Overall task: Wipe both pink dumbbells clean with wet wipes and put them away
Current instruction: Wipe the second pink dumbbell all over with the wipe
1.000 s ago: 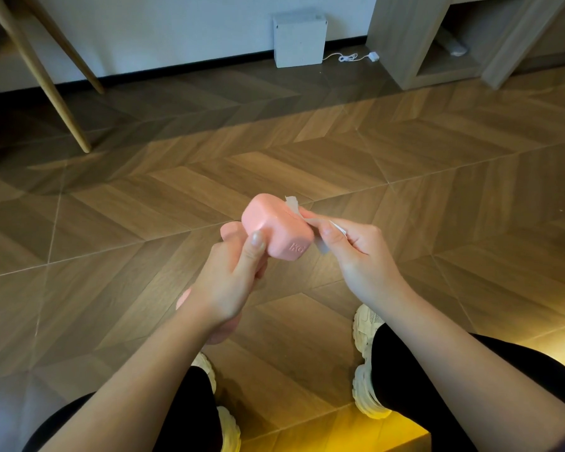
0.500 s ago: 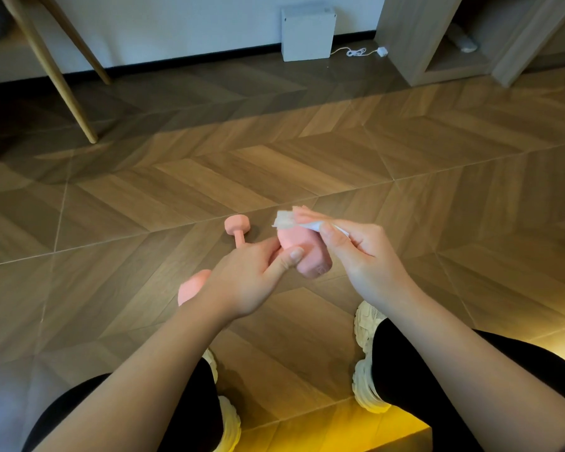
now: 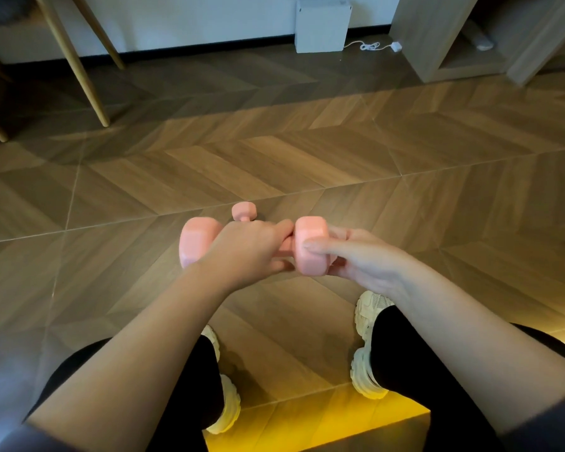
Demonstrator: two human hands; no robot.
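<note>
I hold one pink dumbbell (image 3: 198, 239) level above the wooden floor. My left hand (image 3: 245, 252) grips its handle from above, between the two heads. My right hand (image 3: 362, 259) wraps the dumbbell's right head, thumb laid across the front and fingers curled behind it. No wet wipe shows; anything under that palm is hidden. The second pink dumbbell (image 3: 243, 210) lies on the floor just beyond my hands, with only one head and a bit of its bar visible.
My two pale shoes (image 3: 369, 321) stand on the herringbone floor below the hands. Wooden furniture legs (image 3: 79, 66) rise at the far left. A white box (image 3: 322, 26) with a cable sits by the wall, and an open wooden cabinet (image 3: 437, 44) stands at the far right.
The dumbbell has swung from pointing away from me to lying level, left to right. My right hand moved from pinching the wipe at the head's edge to wrapping the head; the wipe dropped out of sight.
</note>
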